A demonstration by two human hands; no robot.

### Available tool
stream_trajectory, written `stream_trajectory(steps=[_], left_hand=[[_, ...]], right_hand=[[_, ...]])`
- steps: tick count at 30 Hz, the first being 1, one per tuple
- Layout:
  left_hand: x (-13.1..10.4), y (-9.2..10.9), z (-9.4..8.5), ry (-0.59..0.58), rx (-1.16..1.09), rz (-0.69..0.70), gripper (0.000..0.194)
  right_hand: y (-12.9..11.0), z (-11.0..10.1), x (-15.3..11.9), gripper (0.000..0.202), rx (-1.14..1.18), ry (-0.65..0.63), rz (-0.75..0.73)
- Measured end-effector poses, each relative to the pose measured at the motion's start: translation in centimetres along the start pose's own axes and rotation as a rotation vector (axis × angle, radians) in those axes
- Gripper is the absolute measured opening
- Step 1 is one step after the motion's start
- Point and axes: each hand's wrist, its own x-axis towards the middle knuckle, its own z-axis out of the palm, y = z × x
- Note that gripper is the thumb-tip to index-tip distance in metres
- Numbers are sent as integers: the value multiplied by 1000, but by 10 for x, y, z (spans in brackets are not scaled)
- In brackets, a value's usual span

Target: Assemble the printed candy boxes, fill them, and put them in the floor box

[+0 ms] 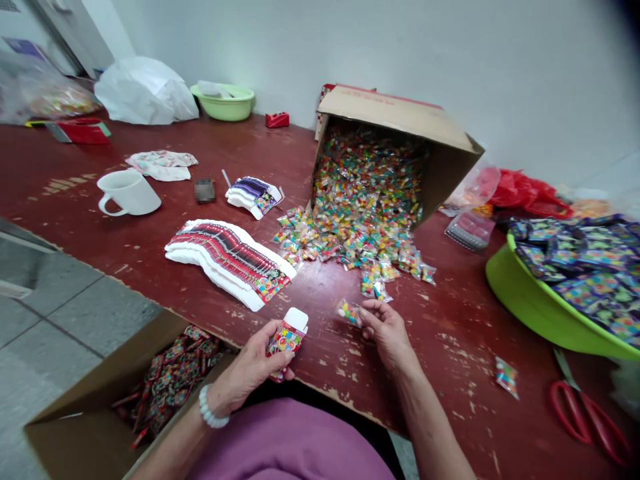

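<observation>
My left hand (pixel 260 357) is closed around a small red candy box (pixel 287 338) whose white top flap stands up. Pinched in my right hand (pixel 385 330) is a clear packet of colourful candies (pixel 348 311), held just above the table to the right of the box. Beyond my hands, a heap of similar candy packets (pixel 350 233) spills out of a tipped cardboard carton (pixel 395 107). A long fanned row of flattened red boxes (pixel 227 257) lies left of the heap, and a shorter purple stack (pixel 254 195) sits behind it.
An open carton (pixel 75 433) of filled red boxes stands below the table edge at left. A green basin (pixel 530 300) of dark packets, red-handled scissors (pixel 575 413) and one loose packet (pixel 507 377) are at right. A white mug (pixel 130 193) stands at left.
</observation>
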Motion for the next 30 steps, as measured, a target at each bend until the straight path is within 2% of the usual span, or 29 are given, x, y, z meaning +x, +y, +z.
stream_trajectory(steps=[3, 5, 11, 13, 16, 20, 23, 30], left_hand=[[0, 1, 0, 8, 6, -14, 49], [-1, 1, 0, 16, 1, -18, 48], [2, -2, -1, 26, -86, -31, 45], [4, -4, -2, 26, -92, -48, 47], [5, -2, 1, 17, -87, -58, 49], [0, 6, 6, 11, -94, -57, 50], [-5, 9, 5, 17, -109, -65, 49], [-3, 3, 1, 31, -122, -74, 51]], right_hand=[[0, -3, -2, 45, -25, 51, -12], [3, -15, -1, 44, -76, 100, -25], [0, -89, -2, 31, -382, 344, -84], [-5, -102, -1, 28, -600, 438, -148], [-12, -93, 11, 31, -947, 432, -242], [-13, -55, 37, 29, -1014, 347, -228], [-10, -39, 49, 26, -1024, 342, -197], [-5, -49, 43, 21, -873, 328, -221]])
